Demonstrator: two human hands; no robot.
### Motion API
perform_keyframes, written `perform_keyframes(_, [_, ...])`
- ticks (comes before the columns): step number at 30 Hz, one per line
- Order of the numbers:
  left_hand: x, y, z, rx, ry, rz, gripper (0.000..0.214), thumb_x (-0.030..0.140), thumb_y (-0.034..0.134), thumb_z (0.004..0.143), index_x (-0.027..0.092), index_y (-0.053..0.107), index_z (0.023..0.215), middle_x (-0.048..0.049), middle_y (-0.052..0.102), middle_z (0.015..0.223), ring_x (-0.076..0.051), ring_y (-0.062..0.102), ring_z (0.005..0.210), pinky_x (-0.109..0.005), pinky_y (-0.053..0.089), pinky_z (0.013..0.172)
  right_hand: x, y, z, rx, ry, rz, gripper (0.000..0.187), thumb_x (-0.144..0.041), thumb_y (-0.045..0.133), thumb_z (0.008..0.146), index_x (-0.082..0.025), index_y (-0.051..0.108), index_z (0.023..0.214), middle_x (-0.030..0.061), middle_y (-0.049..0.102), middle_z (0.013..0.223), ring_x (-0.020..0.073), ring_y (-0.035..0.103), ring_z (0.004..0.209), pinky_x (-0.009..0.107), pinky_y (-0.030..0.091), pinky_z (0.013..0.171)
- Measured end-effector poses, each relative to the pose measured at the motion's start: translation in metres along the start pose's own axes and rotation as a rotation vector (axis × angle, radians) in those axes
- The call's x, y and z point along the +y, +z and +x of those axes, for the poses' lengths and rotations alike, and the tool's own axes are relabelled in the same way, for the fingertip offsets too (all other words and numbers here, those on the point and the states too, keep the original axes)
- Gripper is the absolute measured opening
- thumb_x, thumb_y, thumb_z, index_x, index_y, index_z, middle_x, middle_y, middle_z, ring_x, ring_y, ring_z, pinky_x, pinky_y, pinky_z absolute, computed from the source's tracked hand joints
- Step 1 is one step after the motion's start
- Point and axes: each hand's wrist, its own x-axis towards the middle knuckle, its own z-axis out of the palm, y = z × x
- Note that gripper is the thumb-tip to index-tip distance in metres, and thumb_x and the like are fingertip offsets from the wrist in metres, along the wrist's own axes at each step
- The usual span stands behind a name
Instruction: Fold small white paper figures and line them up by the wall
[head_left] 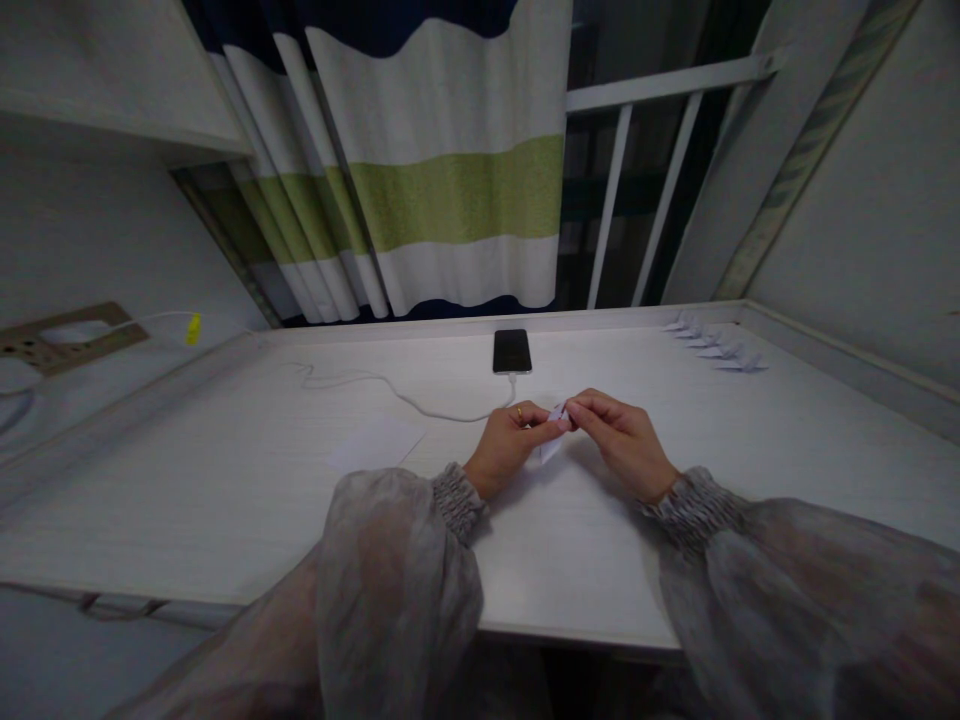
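Note:
Between my two hands, just above the white desk, is a small piece of folded white paper point(551, 448). My left hand point(511, 440) pinches it between thumb and fingers, with a ring showing on one finger. From the other side, the thumb and fingertips of my right hand point(619, 435) close on the paper's upper end. The fingers cover much of the paper, so its exact folds are hidden. A flat sheet of white paper point(375, 442) lies to the left of my left hand.
A phone point(512, 352) lies beyond my hands, with a white cable point(420, 408) running left across the desk point(247, 490). Several folded paper pieces point(716, 345) stand in a row at the back right. A curtain point(450, 200) hangs behind the desk, beside window bars point(615, 200).

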Motion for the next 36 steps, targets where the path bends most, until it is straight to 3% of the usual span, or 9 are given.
perform_keyframes(6, [-0.0016, -0.0008, 0.0002, 0.02, 0.021, 0.027, 0.024, 0.033, 0.069, 0.055, 0.013, 0.057, 0.053, 0.0043, 0.048, 0.051, -0.005, 0.039, 0.049, -0.022, 0.029, 0.051, 0.0032, -0.0004, 0.0022, 0.059, 0.086, 0.061, 0.022, -0.035, 0.048, 0.077, -0.017, 0.057, 0.068, 0.0002, 0.053, 0.067, 0.0116, 0.049, 0.064, 0.026, 0.039, 0.064])
perform_keyframes(10, [-0.0018, -0.0004, -0.0002, 0.022, 0.009, 0.013, 0.024, 0.032, 0.07, 0.054, 0.012, 0.057, 0.054, 0.0045, 0.049, 0.051, -0.005, 0.039, 0.048, -0.022, 0.028, 0.05, 0.0049, 0.0006, 0.0026, 0.031, 0.142, 0.15, 0.017, -0.033, 0.057, 0.07, -0.016, 0.056, 0.066, -0.0011, 0.053, 0.063, 0.0109, 0.048, 0.061, 0.025, 0.039, 0.061])
perform_keyframes(18, [-0.002, -0.0005, 0.0, -0.039, -0.048, -0.01, 0.022, 0.03, 0.069, 0.055, 0.012, 0.059, 0.059, 0.0023, 0.052, 0.054, -0.005, 0.04, 0.049, -0.022, 0.028, 0.05, 0.0063, 0.0001, 0.0006, 0.044, 0.105, 0.072, 0.016, -0.031, 0.055, 0.07, -0.017, 0.056, 0.064, -0.0016, 0.051, 0.062, 0.0112, 0.046, 0.061, 0.026, 0.037, 0.06])
perform_keyframes(26, [-0.0008, -0.0002, -0.0016, -0.033, -0.051, -0.051, 0.024, 0.032, 0.07, 0.053, 0.012, 0.056, 0.052, 0.0045, 0.046, 0.048, -0.005, 0.038, 0.047, -0.022, 0.026, 0.049, 0.0064, -0.0024, 0.0043, 0.102, 0.132, 0.164, 0.023, -0.038, 0.051, 0.073, -0.017, 0.057, 0.067, 0.0002, 0.055, 0.064, 0.0117, 0.05, 0.062, 0.026, 0.041, 0.063])
perform_keyframes(31, [-0.0025, -0.0008, -0.0005, -0.012, -0.016, -0.048, 0.023, 0.03, 0.069, 0.055, 0.012, 0.055, 0.05, 0.0053, 0.044, 0.049, -0.004, 0.036, 0.048, -0.022, 0.026, 0.05, 0.0051, 0.0001, 0.0027, -0.009, 0.229, 0.136, 0.026, -0.041, 0.06, 0.065, -0.016, 0.054, 0.063, -0.0017, 0.052, 0.06, 0.0108, 0.047, 0.057, 0.025, 0.038, 0.055])
perform_keyframes(36, [-0.0056, -0.002, 0.0015, -0.009, 0.008, 0.001, 0.022, 0.031, 0.069, 0.054, 0.012, 0.056, 0.052, 0.0049, 0.046, 0.05, -0.005, 0.037, 0.049, -0.022, 0.027, 0.051, 0.0053, 0.0005, 0.002, -0.028, 0.174, 0.105, 0.018, -0.034, 0.061, 0.063, -0.016, 0.056, 0.062, -0.0013, 0.054, 0.062, 0.0118, 0.048, 0.061, 0.027, 0.038, 0.061])
